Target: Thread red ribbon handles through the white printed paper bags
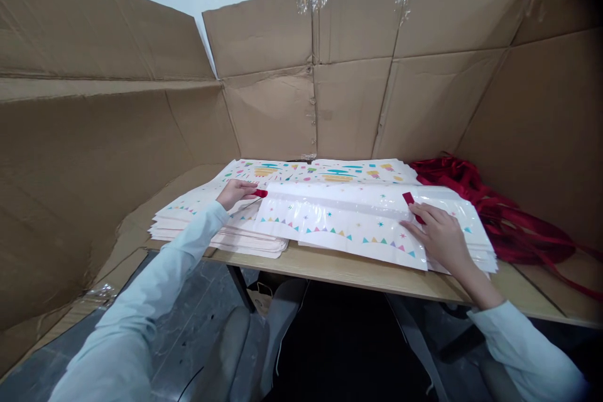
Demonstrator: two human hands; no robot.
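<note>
At the far left of the surface, a brown cardboard wall (pixel 94 138) stands beside you, and more cardboard panels (pixel 348 88) close off the back. Near the surface's front-left corner lies a stack of flat white paper bags (pixel 198 224), printed with small coloured triangles. A further layer of bags with bright confetti prints (pixel 320 171) runs along the back edge.

Your left hand (pixel 235 193), in a pale blue sleeve (pixel 141 282), sits over the stack's right end. Its grip is narrow, pinching a red ribbon end (pixel 260 193) that lies on the left end of a glossy top bag (pixel 339 226). That bag lies across the middle of the wooden surface (pixel 358 271), and its front edge reaches just past the surface's front edge at the right.

Your right hand (pixel 437 237) rests on the bag's right part with its grip wide, the fingers (pixel 414 229) spread flat. A second red ribbon end (pixel 409 201) lies just at those fingertips, touching them. Under this hand, a second stack of bags (pixel 485 259) sits toward the right. Beyond it, a loose heap of red ribbons (pixel 490 207) lies in the back-right corner and trails over the surface's right end.
</note>
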